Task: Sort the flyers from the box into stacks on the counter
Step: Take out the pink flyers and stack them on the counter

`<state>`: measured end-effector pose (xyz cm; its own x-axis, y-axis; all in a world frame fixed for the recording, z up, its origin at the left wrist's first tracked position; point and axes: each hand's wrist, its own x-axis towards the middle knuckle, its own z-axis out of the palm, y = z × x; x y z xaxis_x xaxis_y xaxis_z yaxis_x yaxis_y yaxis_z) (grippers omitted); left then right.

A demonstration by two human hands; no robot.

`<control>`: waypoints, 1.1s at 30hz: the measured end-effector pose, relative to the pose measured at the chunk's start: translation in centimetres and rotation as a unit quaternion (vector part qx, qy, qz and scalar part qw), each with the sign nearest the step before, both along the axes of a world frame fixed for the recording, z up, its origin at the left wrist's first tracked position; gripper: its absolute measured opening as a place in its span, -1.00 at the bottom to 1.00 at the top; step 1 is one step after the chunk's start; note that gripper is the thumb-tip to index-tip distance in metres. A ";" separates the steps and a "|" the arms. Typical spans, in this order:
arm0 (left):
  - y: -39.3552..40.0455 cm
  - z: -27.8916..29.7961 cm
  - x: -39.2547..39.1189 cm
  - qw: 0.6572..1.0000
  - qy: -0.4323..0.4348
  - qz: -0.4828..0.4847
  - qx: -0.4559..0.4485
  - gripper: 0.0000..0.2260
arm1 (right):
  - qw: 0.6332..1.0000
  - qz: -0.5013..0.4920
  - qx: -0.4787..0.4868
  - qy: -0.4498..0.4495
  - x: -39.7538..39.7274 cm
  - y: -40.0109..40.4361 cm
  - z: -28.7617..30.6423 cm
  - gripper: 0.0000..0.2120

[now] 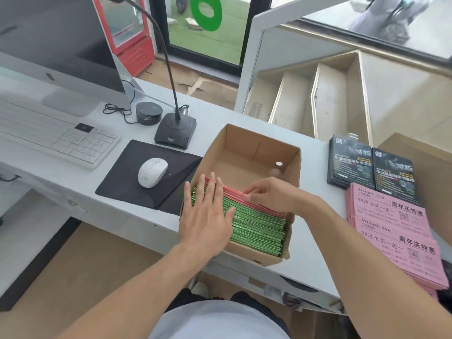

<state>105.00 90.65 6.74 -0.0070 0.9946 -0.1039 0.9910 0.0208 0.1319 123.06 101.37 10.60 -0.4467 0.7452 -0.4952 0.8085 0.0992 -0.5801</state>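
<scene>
An open cardboard box (254, 148) sits on the white counter (215, 113). Its near half is packed with upright green flyers (256, 223), with a thin band of pink flyers (234, 193) at their far side. My left hand (208, 216) lies flat, fingers spread, on the green flyers' top edges. My right hand (271, 195) pinches the top edge of the pink flyers. To the right of the box lie two black flyer stacks (371, 167) and overlapping pink flyer stacks (396, 231).
Left of the box are a black mouse pad (122, 182) with a white mouse (152, 172), a gooseneck microphone base (175, 130), a small black round device (148, 113), a white keyboard (49, 133) and a monitor (56, 45). A brown carton edge (420, 152) stands at far right.
</scene>
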 end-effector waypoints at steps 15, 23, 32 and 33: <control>0.1 0.2 -0.1 1.000 0.006 -0.008 -0.012 -0.37 | 0.989 -0.025 0.124 -0.074 -1.0 0.4 -0.6 -0.89; 0.7 2.2 2.7 0.990 -0.136 -0.027 0.023 -0.09 | 0.951 -0.189 0.246 0.015 0.8 -1.4 2.6 -0.89; 1.7 4.0 12.5 0.888 -0.321 -0.187 0.272 -0.35 | 0.844 -0.408 0.110 0.330 9.6 -7.1 8.7 -0.90; 1.8 4.2 13.2 0.867 -0.370 -0.202 0.265 -0.42 | 0.839 -0.413 0.105 0.338 11.1 -7.9 8.5 -0.91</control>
